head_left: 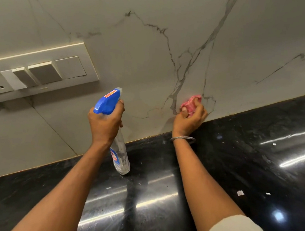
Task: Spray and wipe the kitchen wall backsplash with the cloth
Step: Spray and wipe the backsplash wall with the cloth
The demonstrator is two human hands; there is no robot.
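Note:
The backsplash (155, 46) is pale marble-look tile with dark veins. My left hand (105, 121) grips the neck of a clear spray bottle (120, 153) with a blue trigger head (108, 101), its nozzle aimed at the wall. The bottle's base hangs just above the counter. My right hand (190, 119) holds a bunched pink cloth (191, 103) and presses it against the tile low down, close to where wall meets counter. A thin metal bangle sits on that wrist.
A white switch and socket panel (39, 69) is mounted on the wall to the left. The glossy black stone counter (237, 162) runs below the tiles, with small white specks (240, 193) on its right part.

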